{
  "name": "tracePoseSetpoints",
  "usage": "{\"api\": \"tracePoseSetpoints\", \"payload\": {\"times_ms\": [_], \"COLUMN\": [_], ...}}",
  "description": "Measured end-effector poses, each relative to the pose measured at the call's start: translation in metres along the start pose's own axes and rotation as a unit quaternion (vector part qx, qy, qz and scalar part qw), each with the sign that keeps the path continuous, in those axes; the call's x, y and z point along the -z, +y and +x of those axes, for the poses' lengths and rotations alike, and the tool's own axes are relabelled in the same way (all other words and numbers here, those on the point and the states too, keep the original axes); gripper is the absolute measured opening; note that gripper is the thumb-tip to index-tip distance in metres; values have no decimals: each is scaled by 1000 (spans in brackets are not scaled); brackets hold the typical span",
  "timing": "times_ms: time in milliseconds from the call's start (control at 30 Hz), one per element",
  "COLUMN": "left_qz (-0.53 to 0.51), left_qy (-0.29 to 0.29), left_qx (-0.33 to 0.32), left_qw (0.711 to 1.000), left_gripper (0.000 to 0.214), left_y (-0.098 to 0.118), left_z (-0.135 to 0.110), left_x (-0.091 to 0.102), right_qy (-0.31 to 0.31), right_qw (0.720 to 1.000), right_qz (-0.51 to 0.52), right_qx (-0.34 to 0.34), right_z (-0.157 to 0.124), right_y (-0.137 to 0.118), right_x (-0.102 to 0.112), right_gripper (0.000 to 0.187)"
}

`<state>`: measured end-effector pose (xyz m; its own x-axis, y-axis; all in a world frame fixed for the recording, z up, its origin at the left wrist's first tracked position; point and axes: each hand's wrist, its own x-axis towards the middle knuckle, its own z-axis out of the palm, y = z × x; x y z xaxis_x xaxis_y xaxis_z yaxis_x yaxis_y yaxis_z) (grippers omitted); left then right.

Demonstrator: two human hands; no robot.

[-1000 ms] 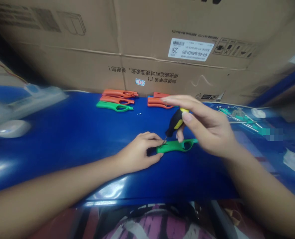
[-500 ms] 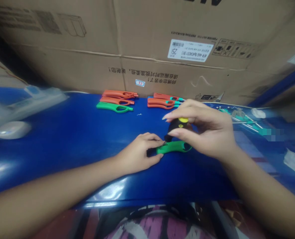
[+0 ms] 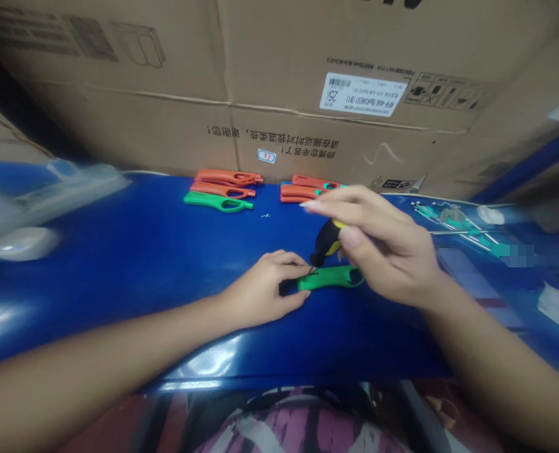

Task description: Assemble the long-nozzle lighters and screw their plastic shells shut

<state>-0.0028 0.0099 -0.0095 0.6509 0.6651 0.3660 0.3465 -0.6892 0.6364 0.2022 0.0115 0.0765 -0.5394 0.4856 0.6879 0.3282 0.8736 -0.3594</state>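
Note:
A green plastic handle piece (image 3: pixel 332 277) lies on the blue table (image 3: pixel 132 264) in front of me. My left hand (image 3: pixel 263 292) pinches its left end between thumb and fingers and holds it down. My right hand (image 3: pixel 383 245) grips a small screwdriver with a black and yellow handle (image 3: pixel 327 240), fingers wrapped round its top. The screwdriver's thin tip meets the green piece near its left end, right beside my left fingertips.
Orange and green handle pieces (image 3: pixel 220 189) lie in a group at the back of the table, with more orange ones (image 3: pixel 302 190) to their right. Big cardboard boxes (image 3: pixel 279 88) wall off the back. Clear bags (image 3: pixel 43 201) sit at left, small parts (image 3: pixel 453 220) at right.
My right hand has turned the screwdriver between its fingers, tilting the handle back and forth. The left hand and the green piece have stayed in place.

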Motion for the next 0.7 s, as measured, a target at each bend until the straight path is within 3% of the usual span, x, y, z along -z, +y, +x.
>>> {"api": "tracePoseSetpoints", "payload": {"times_ms": [100,267,433,600,700], "left_qz": [6,2,-4,1,2], "left_qy": [0,-3,0,7,3], "left_qx": [1,8,6,6,6], "left_qw": [1000,1000,1000,1000,1000], "left_gripper": [32,34,34,32,31], "left_y": [0,-1,-2,-1,0], "left_z": [0,-1,-1,-1,-1], "left_x": [0,0,-1,-2,0], "right_qy": [-36,61,-19,103,46], "right_qw": [998,998,992,994,997], "right_qz": [37,-17,117,42,58], "right_qx": [-25,-8,-38,13,-17], "right_z": [2,1,-1,-1,-1], "right_y": [-2,4,5,5,2], "right_x": [3,2,4,-6,-6], "right_gripper": [34,20,31,17,28]}}
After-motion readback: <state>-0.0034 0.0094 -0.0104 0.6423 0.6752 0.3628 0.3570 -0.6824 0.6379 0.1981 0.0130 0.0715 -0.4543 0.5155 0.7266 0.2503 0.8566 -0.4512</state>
